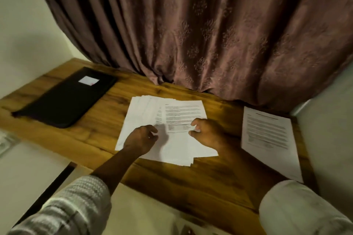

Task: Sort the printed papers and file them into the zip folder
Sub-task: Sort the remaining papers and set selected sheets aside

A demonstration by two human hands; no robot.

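Observation:
A fanned pile of printed papers (145,118) lies in the middle of the wooden desk (191,183). My left hand (141,138) rests on the pile's left part, fingers curled and slightly apart. My right hand (207,132) pinches the right edge of the top sheet (183,112) between thumb and fingers. A separate printed sheet (267,137) lies alone on the desk at the right. The black zip folder (65,99), with a small white label, lies shut at the back left of the desk.
A brown patterned curtain (210,34) hangs behind the desk and touches its back edge. Pale walls stand at the left and the right. A pale surface lies below the desk's front edge.

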